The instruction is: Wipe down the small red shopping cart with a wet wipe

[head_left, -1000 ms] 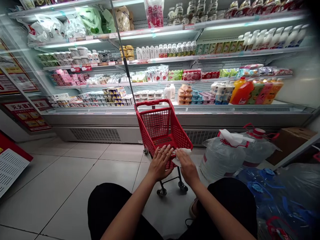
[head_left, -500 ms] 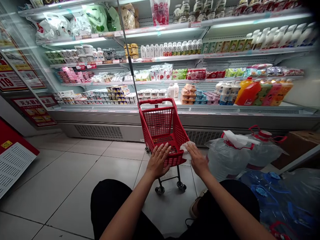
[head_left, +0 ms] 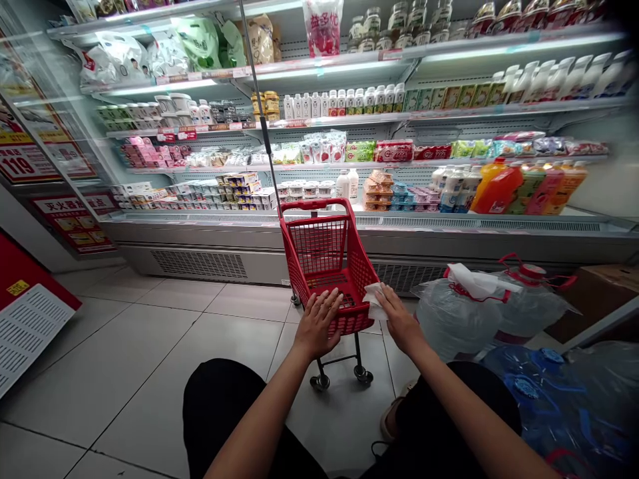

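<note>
A small red shopping cart (head_left: 357, 253) stands in front of me, its basket holding nothing that I can see. My left hand (head_left: 318, 324) rests on the near left rim of the basket, fingers stretched forward over the edge. At the near right corner my right hand (head_left: 399, 319) presses a white wipe (head_left: 374, 301) against the rim. The wipe lies under its fingers and partly hangs past the corner. A thin dark pole (head_left: 259, 100) rises from the cart's far left corner.
A refrigerated shelf case (head_left: 200, 233) with dairy and drinks runs behind the cart. To the right stand large clear water jugs (head_left: 456, 313), blue-capped bottles (head_left: 526, 386) and a cardboard box (head_left: 594, 293). A red unit with a white grille (head_left: 30, 326) is at left.
My right hand and the wipe have shifted slightly right and down along the cart's corner. The left hand stays on the rim. The camera view has moved a little.
</note>
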`<state>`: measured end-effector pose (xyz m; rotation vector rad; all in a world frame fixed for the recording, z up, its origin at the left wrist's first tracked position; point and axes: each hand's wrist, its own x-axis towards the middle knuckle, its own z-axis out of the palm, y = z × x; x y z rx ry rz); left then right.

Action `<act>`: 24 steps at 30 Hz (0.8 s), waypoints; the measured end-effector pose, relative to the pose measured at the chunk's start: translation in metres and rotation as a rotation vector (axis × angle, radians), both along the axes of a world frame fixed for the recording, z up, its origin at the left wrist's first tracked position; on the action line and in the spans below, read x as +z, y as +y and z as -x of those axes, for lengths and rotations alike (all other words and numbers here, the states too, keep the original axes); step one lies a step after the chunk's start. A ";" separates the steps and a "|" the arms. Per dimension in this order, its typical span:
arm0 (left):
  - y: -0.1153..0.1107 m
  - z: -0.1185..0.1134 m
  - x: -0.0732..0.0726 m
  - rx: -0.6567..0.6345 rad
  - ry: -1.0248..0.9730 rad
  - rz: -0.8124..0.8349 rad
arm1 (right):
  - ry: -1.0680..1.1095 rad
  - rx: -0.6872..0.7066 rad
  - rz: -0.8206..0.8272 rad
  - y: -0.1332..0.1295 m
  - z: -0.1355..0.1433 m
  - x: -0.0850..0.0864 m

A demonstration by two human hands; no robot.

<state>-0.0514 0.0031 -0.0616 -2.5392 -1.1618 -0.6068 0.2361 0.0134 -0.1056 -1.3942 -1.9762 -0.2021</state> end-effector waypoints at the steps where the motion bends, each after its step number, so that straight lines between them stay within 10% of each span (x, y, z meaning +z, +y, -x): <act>1: -0.001 -0.002 0.000 -0.001 -0.002 0.000 | 0.008 0.002 -0.002 0.000 0.000 -0.002; 14: 0.002 -0.004 -0.005 0.021 -0.005 0.017 | -0.155 0.121 -0.122 -0.043 0.100 0.011; 24: -0.007 -0.014 0.002 -0.022 -0.008 0.002 | -0.127 0.037 -0.083 -0.027 0.002 0.014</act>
